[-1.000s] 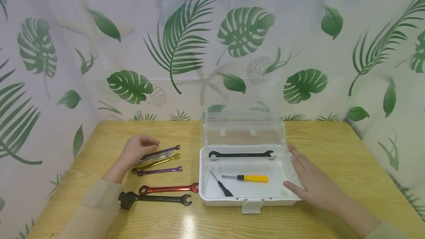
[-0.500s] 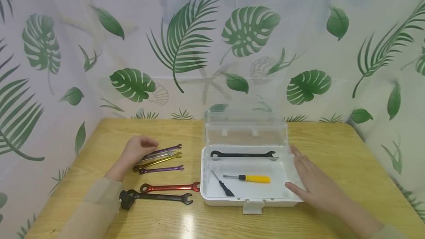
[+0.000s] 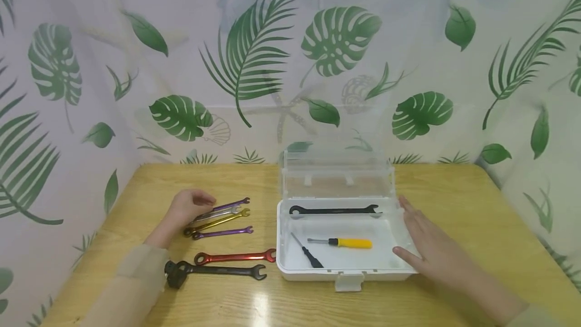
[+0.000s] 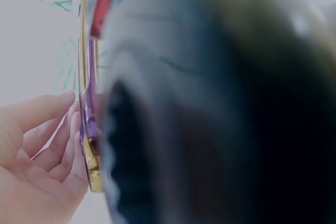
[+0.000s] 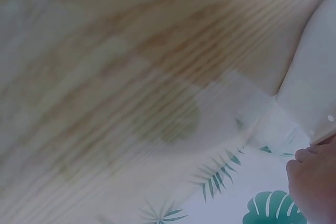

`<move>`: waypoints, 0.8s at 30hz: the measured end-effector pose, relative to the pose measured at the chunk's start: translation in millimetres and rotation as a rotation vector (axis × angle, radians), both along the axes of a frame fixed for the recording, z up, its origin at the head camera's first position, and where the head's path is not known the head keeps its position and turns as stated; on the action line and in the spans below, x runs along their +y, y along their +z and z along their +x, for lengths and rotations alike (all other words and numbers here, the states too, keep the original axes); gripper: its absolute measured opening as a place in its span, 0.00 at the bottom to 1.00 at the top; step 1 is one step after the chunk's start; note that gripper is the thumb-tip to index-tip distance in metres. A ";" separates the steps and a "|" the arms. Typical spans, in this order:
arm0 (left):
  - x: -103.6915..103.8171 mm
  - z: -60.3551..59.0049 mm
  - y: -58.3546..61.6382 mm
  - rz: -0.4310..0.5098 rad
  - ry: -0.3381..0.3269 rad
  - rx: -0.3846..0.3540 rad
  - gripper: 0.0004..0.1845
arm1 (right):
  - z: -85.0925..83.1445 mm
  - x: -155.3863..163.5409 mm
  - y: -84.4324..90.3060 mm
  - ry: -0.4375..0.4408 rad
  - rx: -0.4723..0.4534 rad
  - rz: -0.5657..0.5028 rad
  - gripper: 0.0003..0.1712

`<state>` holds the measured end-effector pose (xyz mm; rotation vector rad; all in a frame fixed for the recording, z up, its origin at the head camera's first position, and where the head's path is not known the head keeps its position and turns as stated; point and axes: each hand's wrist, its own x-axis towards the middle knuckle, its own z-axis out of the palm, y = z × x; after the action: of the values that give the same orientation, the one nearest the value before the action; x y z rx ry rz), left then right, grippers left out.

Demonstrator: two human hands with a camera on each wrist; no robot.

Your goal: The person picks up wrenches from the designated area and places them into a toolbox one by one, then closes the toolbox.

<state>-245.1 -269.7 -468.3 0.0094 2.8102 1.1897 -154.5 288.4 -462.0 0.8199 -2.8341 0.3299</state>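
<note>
Left hand rests fingers-curled over the handle ends of a cluster of slim wrenches: purple wrench, silver wrench, gold wrench. Whether it actually pinches one I cannot tell; the left wrist view shows loosely bent fingers just beside purple and gold metal edges. The wrenches' long axes run roughly 8-to-2 o'clock from the hand, heads pointing toward the white plastic toolbox with clear raised lid, which sits at 3 o'clock of the left hand. A second purple wrench, a red wrench and a black wrench lie at 5 o'clock of that hand, untouched. The left hand is far nearer all of them.

Right hand lies flat, fingers spread straight, against the box's right wall, thumb at the front corner. Inside: long black spanner, yellow-handled screwdriver, small black screwdriver.

Light wooden table; leaf-print curtain behind and at both sides.
</note>
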 end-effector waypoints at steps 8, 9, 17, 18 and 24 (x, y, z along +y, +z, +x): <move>-0.2 -2.6 -6.0 -0.051 -0.028 0.022 0.08 | -2.0 0.9 3.3 -0.016 -0.017 0.028 0.55; 0.1 -2.9 -5.9 -0.055 -0.034 0.027 0.08 | -1.7 0.8 3.6 -0.023 -0.024 0.029 0.55; 3.3 -0.9 -7.7 -0.112 -0.053 0.036 0.05 | -0.2 1.1 1.8 -0.019 -0.017 0.026 0.54; 4.1 -0.8 -7.1 -0.121 -0.059 0.042 0.05 | -0.1 1.3 1.1 -0.015 -0.008 0.022 0.53; 6.4 -5.1 -5.4 -0.173 -0.096 0.071 0.04 | 0.0 1.6 0.0 -0.018 -0.001 0.021 0.52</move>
<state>-250.2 -263.3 -473.7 0.1758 2.9267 0.9411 -154.6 290.0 -462.0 0.7979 -2.8489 0.2984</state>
